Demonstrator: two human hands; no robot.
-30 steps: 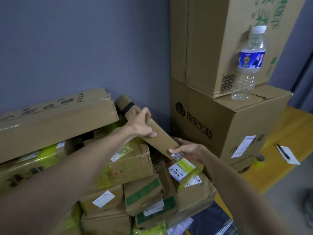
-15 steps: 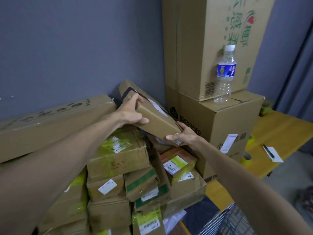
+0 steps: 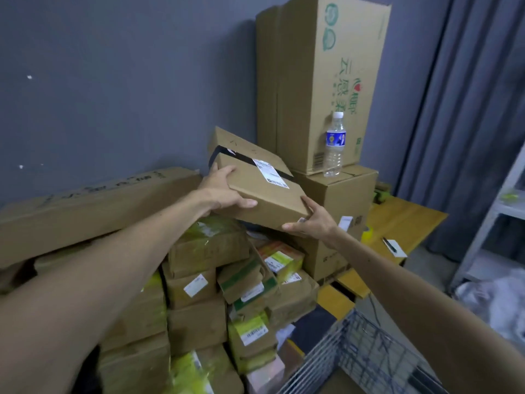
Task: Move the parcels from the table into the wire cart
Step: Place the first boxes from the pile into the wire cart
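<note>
Now left hand [image 3: 221, 191], right hand [image 3: 312, 221] clamp tilted box [image 3: 264, 194], centre frame; corner grip may slip, box missing cart [image 3: 355, 345].

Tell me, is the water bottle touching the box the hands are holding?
Apart. The head view shows the water bottle standing on a big carton, with bare carton between it and the held box.
</note>
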